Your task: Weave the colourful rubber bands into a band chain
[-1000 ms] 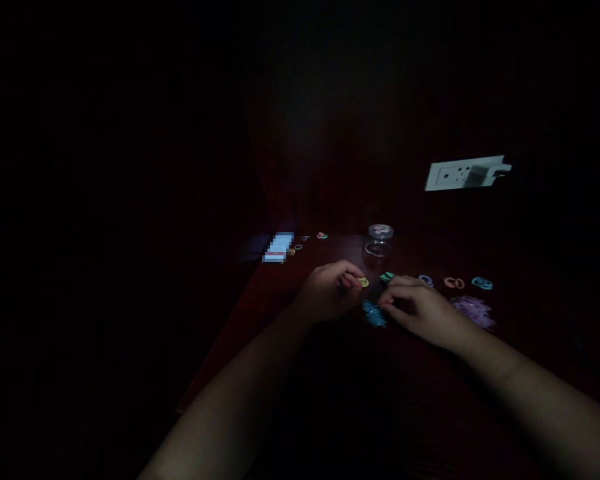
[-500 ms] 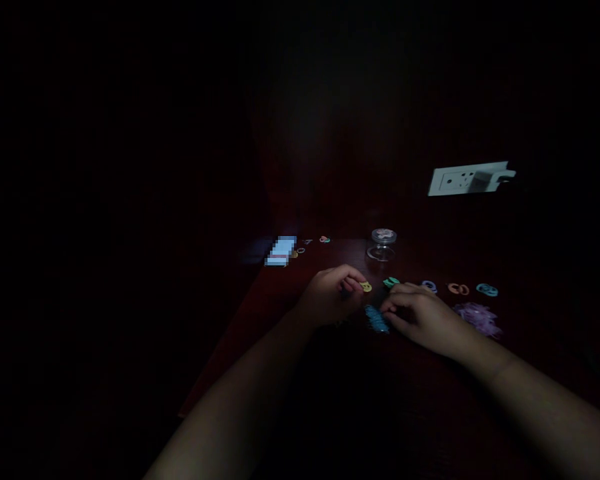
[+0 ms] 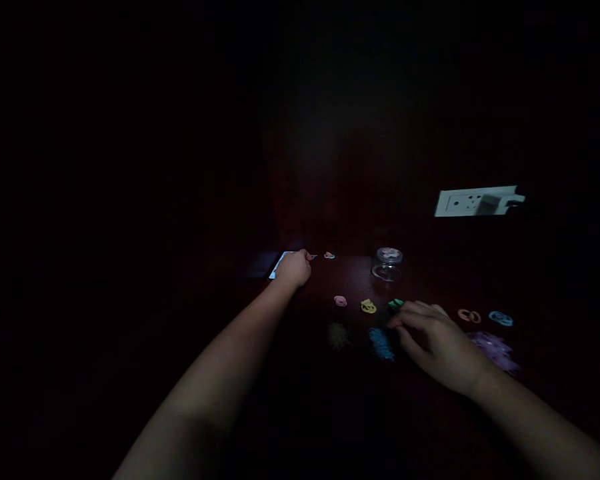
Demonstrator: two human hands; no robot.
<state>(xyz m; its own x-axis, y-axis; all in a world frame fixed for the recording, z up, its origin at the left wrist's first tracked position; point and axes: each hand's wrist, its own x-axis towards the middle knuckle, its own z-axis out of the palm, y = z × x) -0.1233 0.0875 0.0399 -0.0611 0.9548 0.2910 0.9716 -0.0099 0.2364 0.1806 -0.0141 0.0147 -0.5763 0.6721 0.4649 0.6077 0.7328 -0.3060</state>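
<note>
The scene is very dark. My left hand [image 3: 294, 268] reaches far forward to a lit phone [image 3: 279, 263] at the table's back left, its fingers curled, with a small reddish piece [image 3: 313, 256] just beyond its fingertips. My right hand [image 3: 433, 341] rests on the dark red table [image 3: 350, 280], fingers loosely spread and holding nothing. Its fingertips are beside a green piece [image 3: 395, 305] and a blue glittery pile [image 3: 381, 343]. A pink piece [image 3: 340, 301], a yellow piece [image 3: 368, 306] and a dim yellowish pile [image 3: 338, 335] lie between my hands.
A small glass jar [image 3: 389, 263] stands at the back. An orange piece [image 3: 469, 315], a blue piece [image 3: 501, 319] and a purple pile [image 3: 495, 348] lie right of my right hand. Another small piece [image 3: 329, 255] lies near the phone. A white wall socket [image 3: 477, 201] holds a plug.
My left hand left the yellow piece and stretched forward and left to the phone. A pink piece and a yellowish pile now show. My right hand's pinch opened.
</note>
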